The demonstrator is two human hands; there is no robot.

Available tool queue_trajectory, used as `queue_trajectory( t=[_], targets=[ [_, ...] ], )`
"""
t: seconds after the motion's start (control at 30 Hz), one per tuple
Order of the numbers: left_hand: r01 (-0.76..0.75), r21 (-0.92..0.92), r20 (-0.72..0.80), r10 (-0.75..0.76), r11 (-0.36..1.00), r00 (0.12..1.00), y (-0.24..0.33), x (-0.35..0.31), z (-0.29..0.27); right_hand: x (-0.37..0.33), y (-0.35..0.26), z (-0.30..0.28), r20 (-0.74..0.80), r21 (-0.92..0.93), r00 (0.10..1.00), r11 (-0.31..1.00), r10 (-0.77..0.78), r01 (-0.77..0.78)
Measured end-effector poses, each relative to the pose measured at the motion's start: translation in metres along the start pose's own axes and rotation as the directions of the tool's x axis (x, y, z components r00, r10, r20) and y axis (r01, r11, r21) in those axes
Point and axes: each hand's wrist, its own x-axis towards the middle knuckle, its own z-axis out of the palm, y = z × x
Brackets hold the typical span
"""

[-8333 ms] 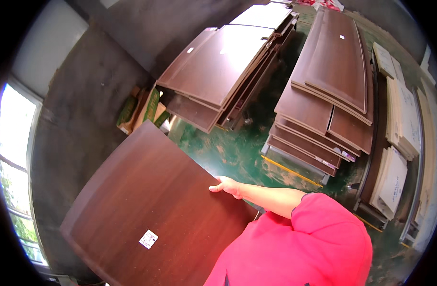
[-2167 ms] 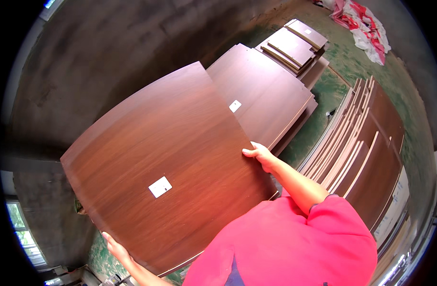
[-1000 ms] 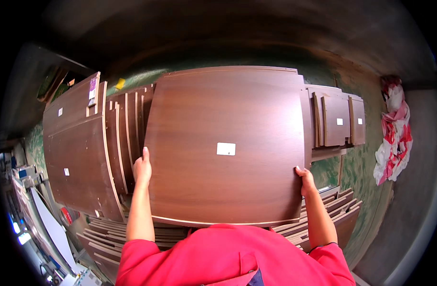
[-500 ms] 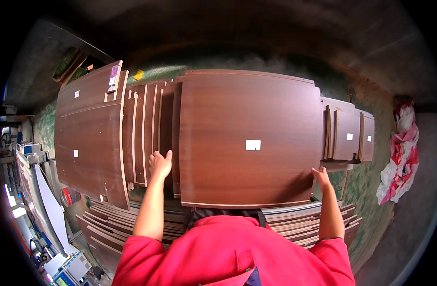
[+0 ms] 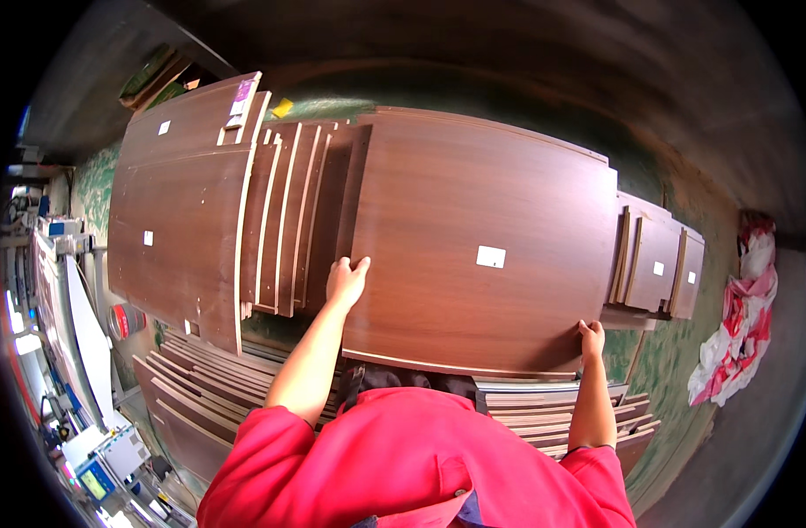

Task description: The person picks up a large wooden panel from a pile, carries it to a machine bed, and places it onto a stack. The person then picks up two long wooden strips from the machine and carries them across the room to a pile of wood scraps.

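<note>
Large brown panel point(image 5: 460, 194) lies on other boards directly in front of person, white label point(image 5: 491, 256) near its middle. Left hand point(image 5: 347, 282) at panel's left edge, fingers curled; right hand point(image 5: 591, 338) at near right corner, fingers bent. Cannot tell whether hands grip or merely touch. Stacked brown boards point(image 5: 187, 202) to left, smaller boards point(image 5: 658, 260) to right. Crumpled red-and-white sheeting point(image 5: 736, 321) on floor, far right.

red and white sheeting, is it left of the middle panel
No, the sheeting lies to the right of the middle panel.
</note>
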Motion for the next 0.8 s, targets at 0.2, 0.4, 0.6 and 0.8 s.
queue_trajectory(
  t=[0.2, 0.4, 0.6, 0.8],
  targets=[
    [0.078, 0.047, -0.095, -0.074, 0.996, 0.993, 0.016, -0.014, -0.012, -0.011, -0.002, 0.008, -0.02, -0.077, 0.999, 0.996, 0.039, -0.04],
    [0.109, 0.002, -0.078, -0.109, 0.994, 0.991, 0.018, -0.018, -0.017, -0.01, 0.006, 0.006, 0.016, -0.072, 0.994, 0.992, 0.104, -0.102],
    [0.057, 0.02, -0.023, -0.056, 0.998, 0.998, 0.004, -0.015, -0.017, -0.018, -0.007, 0.005, 0.099, 0.057, 0.979, 0.981, 0.177, -0.183],
    [-0.057, -0.041, 0.014, 0.057, 0.998, 0.998, -0.037, -0.011, -0.029, -0.013, 0.011, -0.001, -0.02, 0.027, 0.996, 0.996, 0.089, -0.089]
  ],
)
